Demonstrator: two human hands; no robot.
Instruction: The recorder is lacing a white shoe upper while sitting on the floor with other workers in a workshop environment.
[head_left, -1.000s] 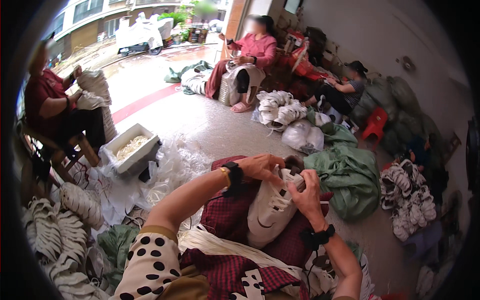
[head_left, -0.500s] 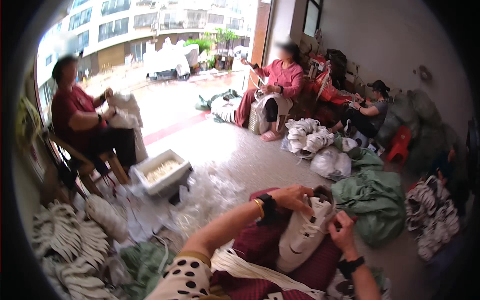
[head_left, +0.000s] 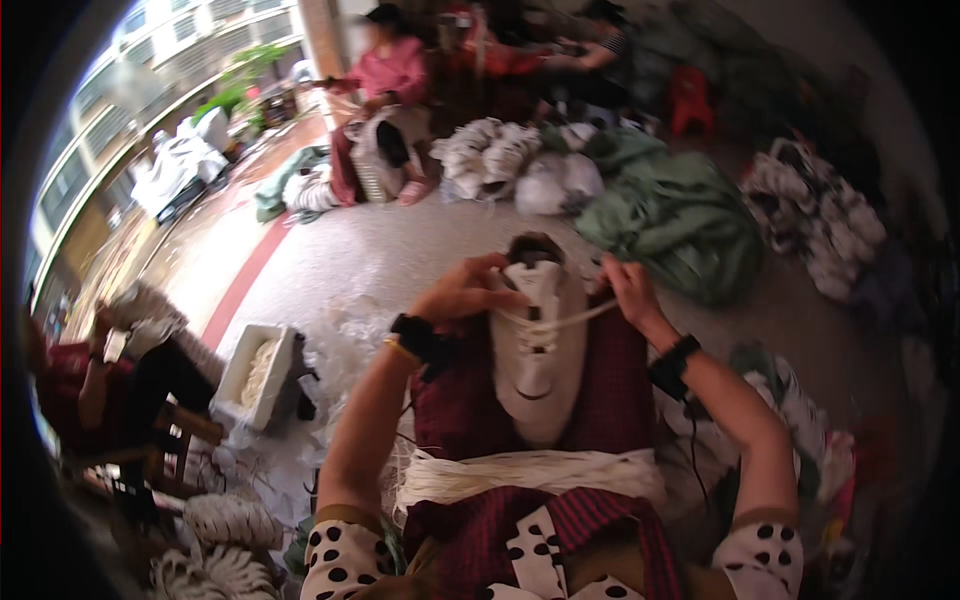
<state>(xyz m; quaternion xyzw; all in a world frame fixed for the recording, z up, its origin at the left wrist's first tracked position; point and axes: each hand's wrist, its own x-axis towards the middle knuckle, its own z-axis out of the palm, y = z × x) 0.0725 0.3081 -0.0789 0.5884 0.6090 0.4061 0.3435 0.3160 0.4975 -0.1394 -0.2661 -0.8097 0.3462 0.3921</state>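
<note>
Two hands work a white shoe (head_left: 540, 370) lying on the lap: the left hand (head_left: 468, 292) pinches its top edge closed, while the right hand (head_left: 628, 288) grips a pale lace (head_left: 560, 322) stretched taut between both hands.

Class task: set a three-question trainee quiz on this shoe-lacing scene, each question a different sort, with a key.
1. True or false: the white shoe lies on the lap, its opening pointing away from the person.
2. Which hand pulls the lace out to the side? A) left hand B) right hand
3. Fill in: across the lap, nearer the body than the shoe, lies a bundle of white ____.

Key
1. True.
2. B; the left hand rests at the shoe's opening.
3. Laces.
</note>
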